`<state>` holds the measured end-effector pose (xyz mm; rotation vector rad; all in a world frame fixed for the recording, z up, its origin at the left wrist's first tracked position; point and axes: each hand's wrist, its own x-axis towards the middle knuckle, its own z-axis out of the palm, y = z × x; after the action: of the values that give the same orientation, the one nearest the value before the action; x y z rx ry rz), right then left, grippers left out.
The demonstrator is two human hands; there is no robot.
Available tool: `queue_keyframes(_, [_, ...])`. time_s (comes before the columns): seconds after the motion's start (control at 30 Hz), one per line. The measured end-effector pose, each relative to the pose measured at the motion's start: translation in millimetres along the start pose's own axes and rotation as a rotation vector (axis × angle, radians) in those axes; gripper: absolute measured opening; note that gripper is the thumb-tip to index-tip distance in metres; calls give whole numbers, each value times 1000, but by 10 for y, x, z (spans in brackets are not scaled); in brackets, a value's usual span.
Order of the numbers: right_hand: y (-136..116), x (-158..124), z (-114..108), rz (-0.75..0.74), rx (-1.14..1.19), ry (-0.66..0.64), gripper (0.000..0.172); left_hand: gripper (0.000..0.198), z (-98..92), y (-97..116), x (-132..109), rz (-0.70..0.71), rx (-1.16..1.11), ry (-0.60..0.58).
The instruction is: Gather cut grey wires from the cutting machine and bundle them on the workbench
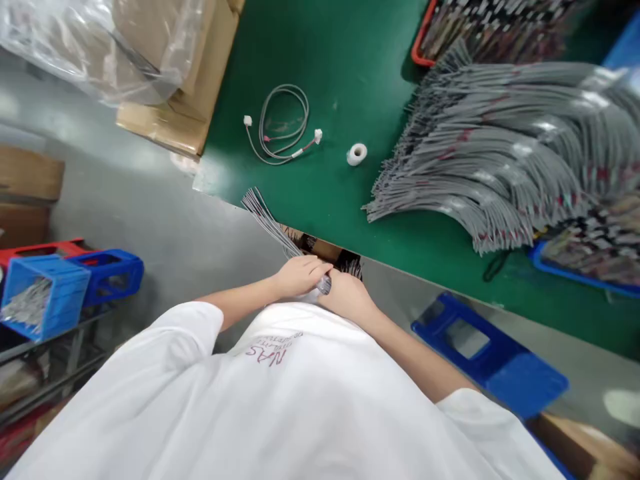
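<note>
My left hand (pixel 299 275) and my right hand (pixel 347 297) meet close to my chest, just below the near edge of the green table (pixel 350 80). Both are closed around a bundle of thin grey wires (pixel 267 220) that fans out up and to the left over the table edge. A silvery band shows on the bundle between my two hands. My white shirt hides the lower part of both hands.
On the table lie a coiled grey cable with white connectors (pixel 283 127), a small white tape roll (pixel 357 154) and a large fanned pile of grey cables (pixel 505 153). Red tray (pixel 423 37) far right. Blue bins (pixel 43 297) stand left, a blue crate (pixel 487 353) right, cardboard boxes (pixel 185 100) top left.
</note>
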<state>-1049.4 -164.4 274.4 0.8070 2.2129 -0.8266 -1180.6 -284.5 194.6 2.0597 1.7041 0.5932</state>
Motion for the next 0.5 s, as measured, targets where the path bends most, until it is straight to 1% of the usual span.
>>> queue_keyframes(0.07, [-194,-264,61,78,-74,41,35,24,-158,114,95,-58,-15,-160])
queue_keyframes(0.1, [-270,-408,90,109,-109,50,31,19,-275,167,165,-57,-40,-262])
queue_keyframes(0.13, [-333,-558,123,127,-142,52,29,15,-400,222,239,-31,-92,-390])
queue_keyframes(0.17, [-383,-713,160,130,-172,57,28,13,-518,281,311,19,-182,-557])
queue_keyframes(0.2, [-422,-872,205,119,-198,71,28,13,-616,346,378,87,-309,-761])
queue_keyframes(0.27, [-473,-1192,313,86,-226,122,28,17,-720,505,489,211,-611,-1170])
queue_keyframes(0.3, [-485,-1354,373,80,-227,153,29,20,-725,602,534,240,-734,-1330])
queue_keyframes(0.33, [-487,-1518,433,85,-216,182,29,24,-702,711,574,255,-810,-1464])
queue_keyframes(0.4, [-454,-1859,551,124,-168,236,28,38,-606,968,645,284,-829,-1671])
queue_keyframes(0.43, [-416,-2038,608,156,-132,269,28,48,-550,1115,678,312,-795,-1745])
queue_keyframes(0.47, [-361,-2225,669,200,-85,302,27,59,-497,1273,711,342,-751,-1779])
queue_keyframes(0.5, [-289,-2418,736,254,-24,338,25,69,-453,1441,744,367,-709,-1755])
